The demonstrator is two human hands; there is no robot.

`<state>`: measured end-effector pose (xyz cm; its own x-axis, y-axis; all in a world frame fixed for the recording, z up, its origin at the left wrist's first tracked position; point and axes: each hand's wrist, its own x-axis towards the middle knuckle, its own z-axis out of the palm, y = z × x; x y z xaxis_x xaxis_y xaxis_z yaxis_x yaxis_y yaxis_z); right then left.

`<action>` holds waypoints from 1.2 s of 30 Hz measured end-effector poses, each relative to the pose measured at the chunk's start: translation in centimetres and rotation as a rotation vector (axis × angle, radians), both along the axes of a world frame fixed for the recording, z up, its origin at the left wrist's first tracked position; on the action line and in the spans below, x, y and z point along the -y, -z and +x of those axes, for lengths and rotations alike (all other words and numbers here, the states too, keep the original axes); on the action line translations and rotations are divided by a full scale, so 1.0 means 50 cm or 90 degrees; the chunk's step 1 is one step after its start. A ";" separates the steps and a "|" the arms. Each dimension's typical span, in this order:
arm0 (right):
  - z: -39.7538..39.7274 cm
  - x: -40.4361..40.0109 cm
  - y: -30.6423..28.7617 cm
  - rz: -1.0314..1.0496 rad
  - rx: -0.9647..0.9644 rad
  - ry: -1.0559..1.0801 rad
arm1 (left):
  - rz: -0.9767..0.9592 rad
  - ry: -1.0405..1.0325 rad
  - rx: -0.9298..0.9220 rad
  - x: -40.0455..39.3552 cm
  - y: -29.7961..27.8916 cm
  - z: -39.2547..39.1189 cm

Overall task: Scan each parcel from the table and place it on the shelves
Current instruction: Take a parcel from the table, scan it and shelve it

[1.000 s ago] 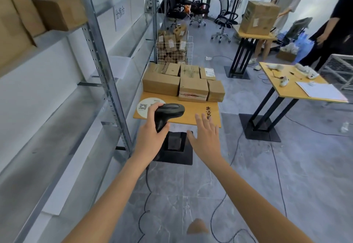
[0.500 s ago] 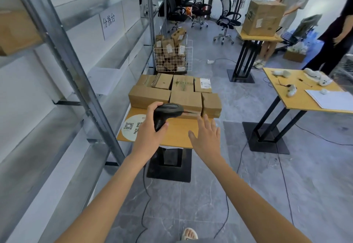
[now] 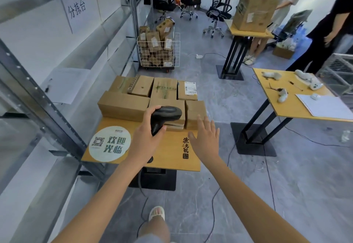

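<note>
At the centre of the frame stands the tabletop (image 3: 172, 158), with the parcels (image 3: 124, 106) packed across its far half and a round sticker (image 3: 109, 143) on its near left corner. The left hand (image 3: 145, 143), low centre, grips the scanner (image 3: 164, 115) above the near row of parcels. The right hand (image 3: 207, 139), just right of it, reaches over the tabletop's right side, fingers spread. The shelves (image 3: 47, 109) run along the left edge of the frame. A wire basket (image 3: 158, 51) full of parcels sits on the floor behind the tabletop, upper centre. A second tabletop (image 3: 298, 97) stands at right.
</note>
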<state>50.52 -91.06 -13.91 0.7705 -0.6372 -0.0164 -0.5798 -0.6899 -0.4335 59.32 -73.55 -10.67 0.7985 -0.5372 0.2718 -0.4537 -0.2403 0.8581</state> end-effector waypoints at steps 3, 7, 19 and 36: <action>0.056 0.045 0.015 0.007 -0.005 0.022 | 0.003 0.013 -0.020 0.037 0.013 0.047; 0.132 0.101 0.038 0.017 -0.040 0.036 | 0.008 0.010 -0.050 0.087 0.031 0.127; 0.311 0.234 0.145 0.071 -0.159 0.077 | 0.034 -0.038 -0.143 0.170 0.098 0.269; 0.415 0.342 0.315 0.043 -0.310 0.059 | 0.070 -0.193 -0.246 0.204 0.156 0.259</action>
<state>71.28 -108.14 -29.68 0.6029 -0.6881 -0.4038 -0.7839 -0.6049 -0.1399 72.28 -83.75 -18.45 0.9542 -0.2744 -0.1196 -0.0037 -0.4102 0.9120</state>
